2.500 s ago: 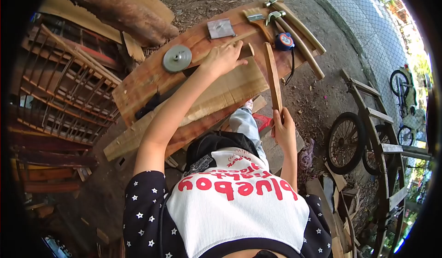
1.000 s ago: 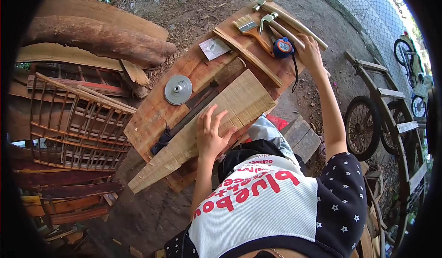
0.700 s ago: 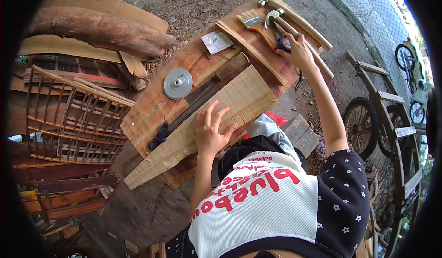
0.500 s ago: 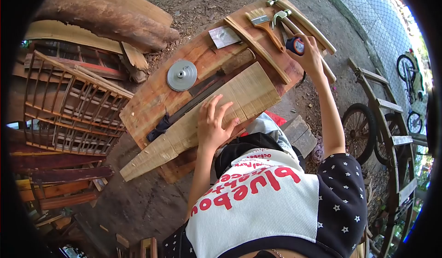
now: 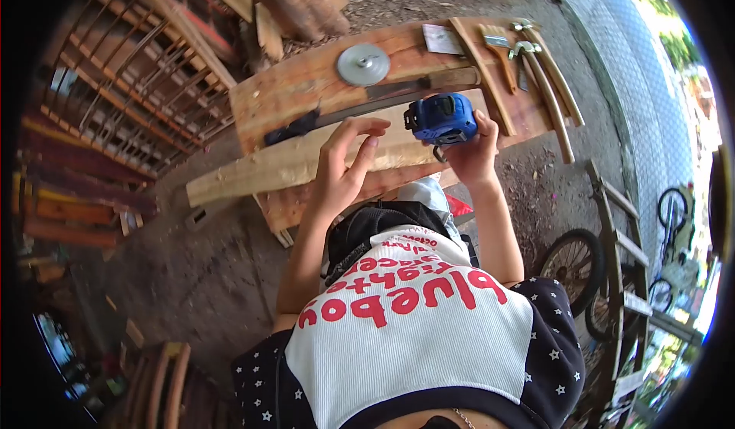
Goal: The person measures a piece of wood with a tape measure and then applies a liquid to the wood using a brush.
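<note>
In my right hand (image 5: 476, 155) is a blue tape measure (image 5: 445, 119), held up over the workbench with a dark strap loop hanging below it. My left hand (image 5: 343, 162) hovers to the left of the tape measure, fingers curved and thumb apart, holding nothing. Beneath both hands a long, pale wooden plank (image 5: 276, 162) lies along the near side of the workbench (image 5: 264, 96). Behind the plank lies a long dark tool with a black-wrapped end (image 5: 295, 126), partly hidden by my hands and the tape measure.
A grey metal disc (image 5: 363, 64) sits toward the bench's back. To the right lie a paper sheet (image 5: 442, 39), a wooden strip (image 5: 484, 76), a paintbrush (image 5: 503, 63) and two hammers (image 5: 548, 103). A wooden ladder (image 5: 622, 291) and wheel (image 5: 573, 270) stand at right.
My right hand has brought the tape measure from the bench's right end to above the plank. My left hand has lifted off the plank. The view has turned.
</note>
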A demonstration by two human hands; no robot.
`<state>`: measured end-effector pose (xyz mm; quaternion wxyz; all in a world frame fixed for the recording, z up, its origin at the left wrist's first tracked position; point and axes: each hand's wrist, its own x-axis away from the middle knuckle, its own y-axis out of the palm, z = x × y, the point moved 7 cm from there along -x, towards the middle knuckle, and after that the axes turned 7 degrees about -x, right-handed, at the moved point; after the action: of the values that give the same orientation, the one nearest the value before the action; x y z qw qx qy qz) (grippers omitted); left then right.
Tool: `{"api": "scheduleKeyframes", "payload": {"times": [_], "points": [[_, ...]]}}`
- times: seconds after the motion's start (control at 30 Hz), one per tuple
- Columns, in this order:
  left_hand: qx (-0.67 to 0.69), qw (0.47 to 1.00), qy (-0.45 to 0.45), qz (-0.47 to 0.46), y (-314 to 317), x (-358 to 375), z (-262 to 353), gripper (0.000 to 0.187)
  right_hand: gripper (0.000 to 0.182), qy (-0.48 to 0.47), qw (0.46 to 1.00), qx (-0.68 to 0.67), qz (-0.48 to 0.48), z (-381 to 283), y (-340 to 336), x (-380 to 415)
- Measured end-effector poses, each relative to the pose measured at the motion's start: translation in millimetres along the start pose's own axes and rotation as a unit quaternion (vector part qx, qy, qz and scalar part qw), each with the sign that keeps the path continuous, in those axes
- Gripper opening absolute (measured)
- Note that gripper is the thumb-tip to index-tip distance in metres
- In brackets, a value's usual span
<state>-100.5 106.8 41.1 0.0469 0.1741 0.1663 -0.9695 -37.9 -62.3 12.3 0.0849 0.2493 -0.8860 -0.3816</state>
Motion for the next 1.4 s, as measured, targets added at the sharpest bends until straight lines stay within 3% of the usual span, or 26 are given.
{"api": "scheduleKeyframes", "payload": {"times": [0.07, 0.17, 0.3, 0.33, 0.47, 0.53, 0.6, 0.63, 0.7, 0.87, 1.4], "points": [[0.107, 0.990, -0.086, 0.023, -16, 18, -5, 0.017, 0.051, 0.040, 0.998, -0.035, -0.037, 24, 29, 0], [0.166, 0.974, -0.145, 0.043, -32, 43, -7, 0.018, 0.051, 0.028, 0.996, 0.078, -0.035, 45, 50, 0], [0.269, 0.927, -0.254, 0.070, -38, 84, -39, 0.021, 0.048, 0.029, 0.987, 0.132, -0.088, 86, 74, 8], [0.304, 0.905, -0.289, 0.074, -44, 99, -50, 0.022, 0.049, 0.023, 0.952, 0.290, -0.093, 98, 84, 9], [0.321, 0.892, -0.308, 0.074, -67, 117, -75, 0.024, 0.044, 0.035, 0.915, 0.383, -0.123, 117, 102, 1], [0.314, 0.886, -0.316, 0.125, -96, 127, -82, 0.023, 0.041, 0.024, 0.893, 0.426, -0.141, 120, 108, -1], [0.272, 0.901, -0.300, 0.156, -139, 135, -99, 0.019, 0.041, 0.040, 0.898, 0.427, -0.097, 119, 100, -9], [0.220, 0.892, -0.319, 0.235, -163, 141, -100, 0.018, 0.041, -0.005, 0.888, 0.448, -0.101, 115, 95, -14], [0.079, 0.914, -0.309, 0.250, -214, 155, -116, 0.018, 0.041, -0.014, 0.879, 0.467, -0.096, 111, 89, -21], [-0.089, 0.863, -0.359, 0.344, -301, 192, -152, 0.029, 0.042, -0.029, 0.858, 0.506, -0.086, 103, 72, -28], [-0.179, 0.861, -0.374, 0.294, -328, 194, -180, 0.026, 0.042, -0.037, 0.861, 0.505, -0.040, 106, 45, -16]]}}
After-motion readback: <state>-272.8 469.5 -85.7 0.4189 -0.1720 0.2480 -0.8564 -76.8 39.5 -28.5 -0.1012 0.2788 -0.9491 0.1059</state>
